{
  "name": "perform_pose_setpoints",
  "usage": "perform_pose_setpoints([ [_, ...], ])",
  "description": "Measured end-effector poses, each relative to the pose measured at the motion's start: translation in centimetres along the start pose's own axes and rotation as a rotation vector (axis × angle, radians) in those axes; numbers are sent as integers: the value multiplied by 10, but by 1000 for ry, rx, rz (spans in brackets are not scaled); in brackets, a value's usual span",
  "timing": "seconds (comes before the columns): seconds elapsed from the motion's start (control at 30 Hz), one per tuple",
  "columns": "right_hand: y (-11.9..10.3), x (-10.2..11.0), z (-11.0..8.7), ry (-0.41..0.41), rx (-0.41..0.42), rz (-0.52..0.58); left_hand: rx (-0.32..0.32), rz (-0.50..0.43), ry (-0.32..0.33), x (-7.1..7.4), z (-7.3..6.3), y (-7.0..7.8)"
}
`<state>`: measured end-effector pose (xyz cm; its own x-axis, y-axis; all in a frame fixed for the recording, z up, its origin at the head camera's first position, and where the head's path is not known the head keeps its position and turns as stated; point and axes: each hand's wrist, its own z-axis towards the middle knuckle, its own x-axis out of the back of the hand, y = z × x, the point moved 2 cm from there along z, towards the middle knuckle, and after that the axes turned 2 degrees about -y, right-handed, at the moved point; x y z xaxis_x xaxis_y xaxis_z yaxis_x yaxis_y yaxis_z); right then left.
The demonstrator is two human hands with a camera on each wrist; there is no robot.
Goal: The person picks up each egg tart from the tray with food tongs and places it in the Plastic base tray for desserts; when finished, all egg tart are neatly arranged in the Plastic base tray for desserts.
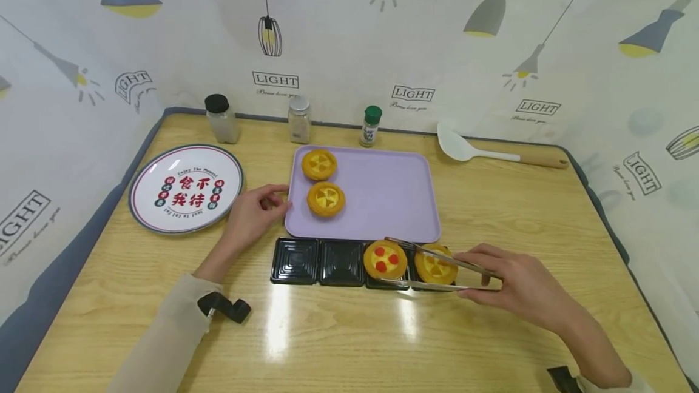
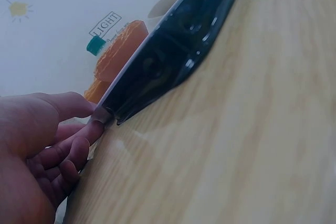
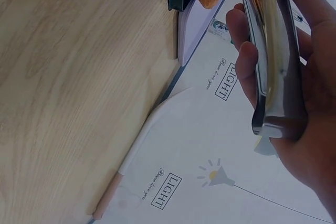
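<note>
A left forearm (image 1: 169,326) slants in from the lower left and a right forearm (image 1: 592,341) from the lower right, beige sleeves stopping short of both wrists. The left hand (image 1: 253,214) pinches between thumb and finger, its other fingers curled in toward the palm, while the right hand (image 1: 516,278) grips, thumb and fingers pointing inward.

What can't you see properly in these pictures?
Head view: part of the black tray, hidden under the red-dotted tart and the tart beside it.
Head view: smallest writing on the green-capped jar, too tiny to read.
Left wrist view: the rest of the left grip, cut off by the left edge.
Right wrist view: tips of the tongs, cut off by the top edge.
</note>
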<state>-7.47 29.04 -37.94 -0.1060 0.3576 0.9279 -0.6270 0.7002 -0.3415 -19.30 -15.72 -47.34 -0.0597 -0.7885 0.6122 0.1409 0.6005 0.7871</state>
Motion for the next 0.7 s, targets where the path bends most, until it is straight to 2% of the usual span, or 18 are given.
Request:
perform_pose_setpoints([
  [0.5,-1,4,0,-31,-69,20,0,-3,4,-1,1,-2],
  [0.7,-4,15,9,-5,-65,39,9,2,7,-2,1,-4],
])
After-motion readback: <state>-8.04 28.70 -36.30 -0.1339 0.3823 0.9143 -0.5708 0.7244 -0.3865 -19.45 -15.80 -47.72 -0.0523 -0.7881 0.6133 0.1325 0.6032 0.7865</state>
